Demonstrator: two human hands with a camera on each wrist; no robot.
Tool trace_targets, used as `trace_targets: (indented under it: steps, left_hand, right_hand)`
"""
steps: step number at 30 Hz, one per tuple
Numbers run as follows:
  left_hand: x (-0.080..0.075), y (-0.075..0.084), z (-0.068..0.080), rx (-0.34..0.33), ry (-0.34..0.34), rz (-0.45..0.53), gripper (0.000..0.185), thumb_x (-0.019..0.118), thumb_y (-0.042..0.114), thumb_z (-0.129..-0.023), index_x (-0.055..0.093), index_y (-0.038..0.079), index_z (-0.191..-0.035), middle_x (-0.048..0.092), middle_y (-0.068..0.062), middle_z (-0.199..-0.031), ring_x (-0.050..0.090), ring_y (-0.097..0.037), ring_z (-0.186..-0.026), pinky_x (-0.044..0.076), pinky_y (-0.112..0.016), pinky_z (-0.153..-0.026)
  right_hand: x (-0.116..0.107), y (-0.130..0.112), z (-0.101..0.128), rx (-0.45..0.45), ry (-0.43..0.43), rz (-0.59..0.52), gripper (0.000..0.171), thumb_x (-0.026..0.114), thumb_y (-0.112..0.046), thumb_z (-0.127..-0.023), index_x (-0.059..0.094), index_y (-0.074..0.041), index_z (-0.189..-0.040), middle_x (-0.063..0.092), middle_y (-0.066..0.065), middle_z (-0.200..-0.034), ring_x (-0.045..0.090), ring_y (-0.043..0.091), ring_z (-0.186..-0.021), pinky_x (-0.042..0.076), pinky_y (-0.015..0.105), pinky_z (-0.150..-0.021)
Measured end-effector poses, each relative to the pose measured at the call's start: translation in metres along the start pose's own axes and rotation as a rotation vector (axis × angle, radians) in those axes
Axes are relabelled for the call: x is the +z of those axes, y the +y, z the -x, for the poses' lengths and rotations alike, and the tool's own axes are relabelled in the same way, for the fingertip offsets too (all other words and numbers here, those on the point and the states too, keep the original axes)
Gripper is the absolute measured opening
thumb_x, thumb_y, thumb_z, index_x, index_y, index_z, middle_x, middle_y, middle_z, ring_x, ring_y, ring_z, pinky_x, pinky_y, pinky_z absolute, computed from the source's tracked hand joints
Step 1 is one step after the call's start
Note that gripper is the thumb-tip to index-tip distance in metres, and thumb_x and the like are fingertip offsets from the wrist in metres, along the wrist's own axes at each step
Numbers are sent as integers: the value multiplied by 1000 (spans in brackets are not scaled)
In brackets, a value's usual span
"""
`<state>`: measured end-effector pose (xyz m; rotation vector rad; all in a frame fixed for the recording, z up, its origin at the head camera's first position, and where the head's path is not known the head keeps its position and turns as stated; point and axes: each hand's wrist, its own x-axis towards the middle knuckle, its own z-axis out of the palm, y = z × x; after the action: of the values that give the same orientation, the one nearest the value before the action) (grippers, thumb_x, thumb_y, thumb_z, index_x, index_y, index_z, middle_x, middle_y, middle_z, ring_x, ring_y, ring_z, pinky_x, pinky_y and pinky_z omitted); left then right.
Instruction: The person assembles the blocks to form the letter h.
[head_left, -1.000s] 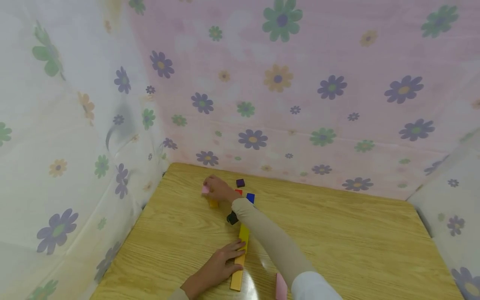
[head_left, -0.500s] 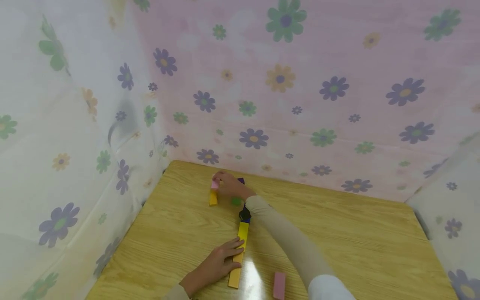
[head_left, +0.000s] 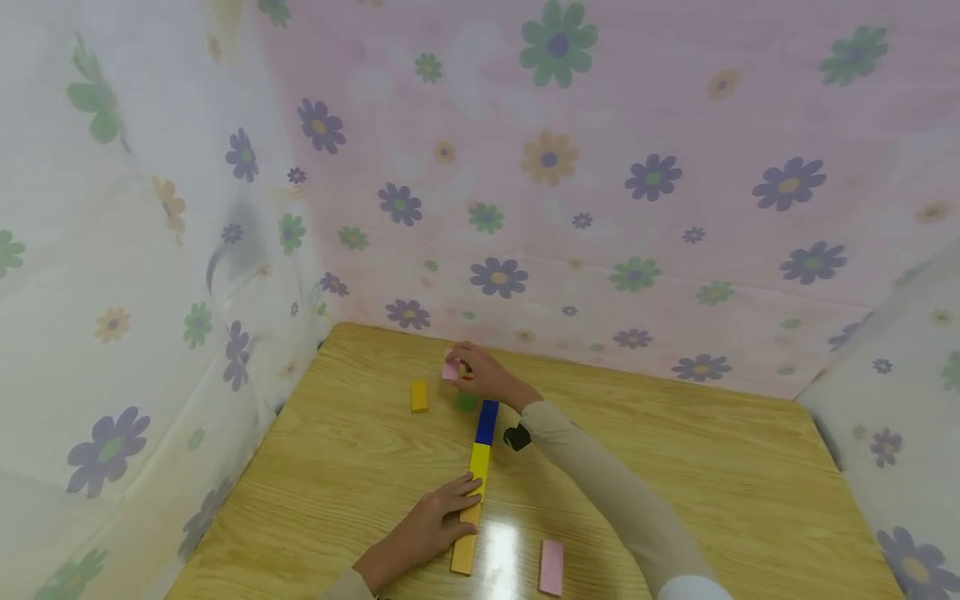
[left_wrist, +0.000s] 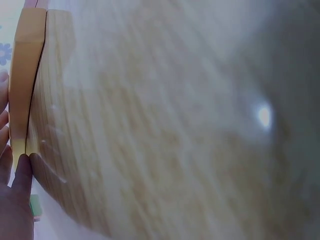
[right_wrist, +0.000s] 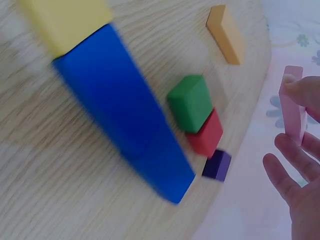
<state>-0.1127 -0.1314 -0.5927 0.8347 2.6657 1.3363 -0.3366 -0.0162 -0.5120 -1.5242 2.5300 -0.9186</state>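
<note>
The right hand (head_left: 480,375) pinches a pink block (right_wrist: 294,104) above the worktop (head_left: 712,467) (far end); the left hand (head_left: 431,525) lies flat on the orange bar (head_left: 467,533). 3 bars aligned, pink unplaced.

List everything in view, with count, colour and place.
Table: one, wood grain.
Row of long blocks: orange, yellow, blue, end to end, mid-table.
Small orange block: one, far left.
Green cube, red block, purple block: one each, beside the blue block.
Flat pink block: one, near edge.
Floral cloth: pink and white, walls.
Left hand: rests on the row.
Right hand: pinches a pink block.
</note>
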Motion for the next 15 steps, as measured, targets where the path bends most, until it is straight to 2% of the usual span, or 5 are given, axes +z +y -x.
trace_targets:
  steps: [6, 11, 15]
  left_hand:
    - [-1, 4, 1, 16, 13, -12, 46, 59, 27, -83, 50, 7, -124, 37, -4, -136, 30, -22, -127, 35, -41, -96]
    - [1, 4, 1, 24, 20, -18, 46, 60, 26, -83, 50, 7, -124, 37, -5, -136, 30, -22, -127, 35, -41, -96]
    - [1, 5, -1, 21, 15, -17, 45, 60, 26, -83, 51, 7, -123, 37, -5, -136, 30, -23, -127, 35, -41, -95]
  right_hand:
    - [-13, 1, 23, -21, 0, 45, 31, 63, -11, -81, 54, -3, -108, 48, 12, -114, 51, 25, -92, 46, 38, -80]
    - [-22, 2, 43, -14, 5, 94, 31, 63, -12, -80, 54, -4, -109, 48, 11, -117, 49, 18, -100, 43, 33, -86]
    - [-28, 4, 58, -10, 23, 90, 31, 65, -15, -79, 55, -4, -107, 50, 9, -113, 49, 15, -98, 44, 31, -86]
